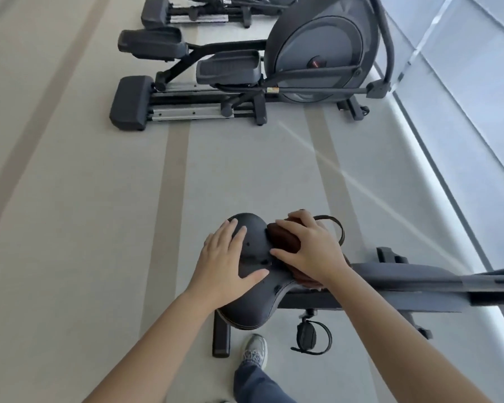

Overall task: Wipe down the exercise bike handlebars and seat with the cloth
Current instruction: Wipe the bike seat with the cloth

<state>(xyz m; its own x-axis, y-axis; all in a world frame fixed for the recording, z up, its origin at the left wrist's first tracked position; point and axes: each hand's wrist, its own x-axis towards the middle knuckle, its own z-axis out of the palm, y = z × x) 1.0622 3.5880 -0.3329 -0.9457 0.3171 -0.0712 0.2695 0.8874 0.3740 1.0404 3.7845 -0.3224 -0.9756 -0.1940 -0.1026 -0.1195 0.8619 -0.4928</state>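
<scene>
1. Head view: left hand (229,263) is lying flat, fingers spread, steadying the bike seat (256,283).
2. Right hand (306,248) is pressing the brown cloth (282,238) onto the seat's nose, fingers curled over it for wiping.

We're seeing both arms bare to the elbow, no sleeves, watch or rings showing on the left hand (226,258) or right hand (310,250); we're wearing blue trousers (255,383) and a grey-and-white laced sneaker (255,351).
</scene>
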